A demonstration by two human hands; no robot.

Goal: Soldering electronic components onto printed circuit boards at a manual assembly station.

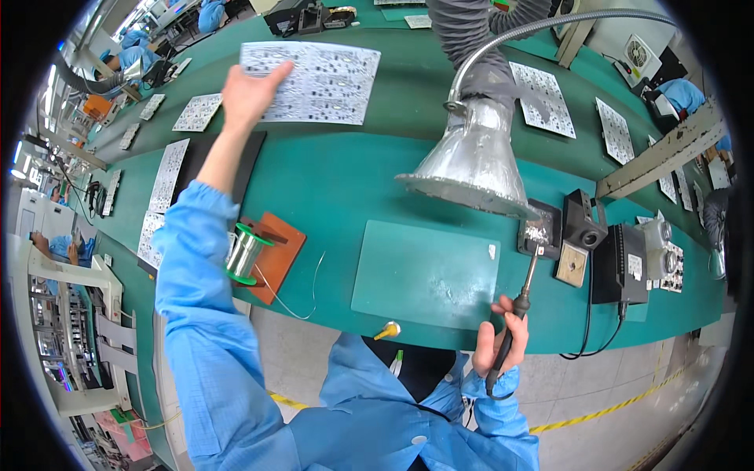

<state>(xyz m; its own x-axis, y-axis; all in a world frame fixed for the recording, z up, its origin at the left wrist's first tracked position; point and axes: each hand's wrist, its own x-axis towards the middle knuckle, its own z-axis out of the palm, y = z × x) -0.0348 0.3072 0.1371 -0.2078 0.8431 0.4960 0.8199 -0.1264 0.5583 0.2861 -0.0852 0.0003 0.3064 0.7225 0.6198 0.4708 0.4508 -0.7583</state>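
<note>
At the far left of the bench, my left hand (250, 93) is closed on the left edge of a white circuit board panel (330, 82) dotted with small dark parts, thumb on top. My right hand (503, 341) grips a soldering iron (521, 302) by its dark handle near the front edge. The iron points away from me, its tip beside a small dark tray (553, 245) of metallic residue. Left of the iron lies a translucent mat (416, 267). A solder spool (246, 255) sits on a reddish-brown stand (287, 243), with loose wire (294, 314) curling off it.
A metal fume hood (471, 161) on a grey hose hangs over the bench. Right of the tray are an iron holder (585, 220), a sponge dish (571, 264) and a black box (620, 267). More panels (543, 98) lie behind; a small yellow-tipped object (387, 330) sits at the front edge.
</note>
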